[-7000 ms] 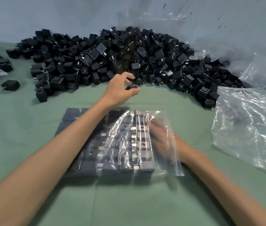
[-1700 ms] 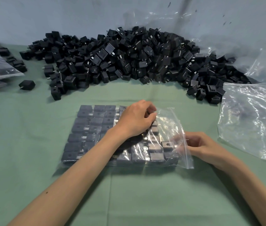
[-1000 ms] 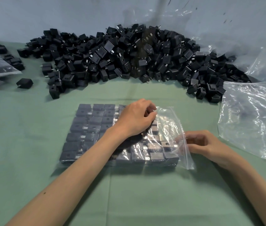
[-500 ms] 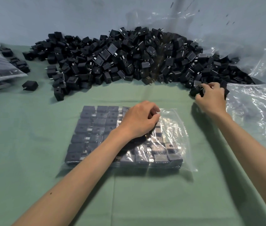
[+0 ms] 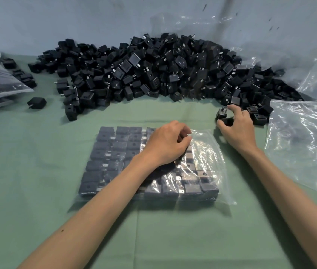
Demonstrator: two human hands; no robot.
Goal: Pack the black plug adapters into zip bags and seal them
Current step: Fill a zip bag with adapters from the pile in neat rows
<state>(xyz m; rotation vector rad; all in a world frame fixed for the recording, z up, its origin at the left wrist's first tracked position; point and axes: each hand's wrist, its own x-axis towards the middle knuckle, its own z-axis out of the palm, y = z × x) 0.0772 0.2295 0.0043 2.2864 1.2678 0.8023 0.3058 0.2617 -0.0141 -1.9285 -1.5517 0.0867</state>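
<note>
Presently, the left hand [image 5: 165, 144] lies on the zip bag [image 5: 206, 138], fingers curled against its film; whether they pinch it cannot be told. Rows of packed adapters [image 5: 115, 150] sit beneath and left of it. The right hand [image 5: 235, 131] grips a plug adapter [image 5: 222, 114], with the loose heap [image 5: 153, 70] just beyond.

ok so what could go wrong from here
The right hand grips adapters at its fingertips; one could drop before the bag. The bag looks nearly full, so forcing more in may upset the rows under the left hand or stop it sealing.
</note>
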